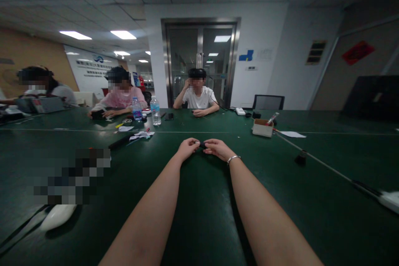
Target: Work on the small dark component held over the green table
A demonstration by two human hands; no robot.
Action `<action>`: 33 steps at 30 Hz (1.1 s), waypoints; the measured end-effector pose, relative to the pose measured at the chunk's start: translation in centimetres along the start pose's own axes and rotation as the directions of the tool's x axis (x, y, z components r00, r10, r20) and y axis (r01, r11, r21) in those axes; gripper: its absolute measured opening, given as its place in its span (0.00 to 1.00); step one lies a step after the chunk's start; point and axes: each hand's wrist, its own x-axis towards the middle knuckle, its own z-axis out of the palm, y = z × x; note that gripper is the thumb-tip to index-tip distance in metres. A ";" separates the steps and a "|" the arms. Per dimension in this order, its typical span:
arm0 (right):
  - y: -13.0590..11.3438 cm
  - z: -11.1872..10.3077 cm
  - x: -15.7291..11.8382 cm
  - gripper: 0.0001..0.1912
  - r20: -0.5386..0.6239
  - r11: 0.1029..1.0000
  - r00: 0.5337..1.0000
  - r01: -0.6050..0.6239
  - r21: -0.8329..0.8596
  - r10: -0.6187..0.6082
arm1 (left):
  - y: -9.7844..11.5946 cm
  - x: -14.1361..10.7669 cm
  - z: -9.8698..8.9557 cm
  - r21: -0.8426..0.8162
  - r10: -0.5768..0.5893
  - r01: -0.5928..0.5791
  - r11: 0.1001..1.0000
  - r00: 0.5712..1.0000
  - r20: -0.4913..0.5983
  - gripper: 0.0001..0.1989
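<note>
Both my arms stretch forward over the dark green table [202, 199]. Between my hands is a small black object [202, 145], too small and dark to name. The fingertips of my left hand [188, 149] are pinched together at its left end. From the other side, my right hand [218, 149] grips it between thumb and fingers, with a silver bracelet [233, 159] round that wrist. My fingers cover part of the object.
Two water bottles [155, 111] and a phone [168, 116] stand and lie ahead. A small cardboard box [262, 128] sits ahead right, near a cable [327, 167]. A white rounded object [59, 217] lies at left. Several people sit across the table, one in a white shirt [199, 99] opposite.
</note>
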 end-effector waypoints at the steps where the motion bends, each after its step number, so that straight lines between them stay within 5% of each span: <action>1: 0.0 0.0 0.0 0.08 -0.001 1.000 1.000 0.001 0.005 -0.001 | 0.0 0.0 0.0 -0.009 -0.001 0.001 1.000 1.000 0.008 0.14; 33: 0.0 -0.1 0.1 0.08 0.009 1.000 1.000 -0.013 -0.021 0.014 | 0.7 -0.4 -0.2 0.031 -0.008 0.007 1.000 1.000 0.020 0.13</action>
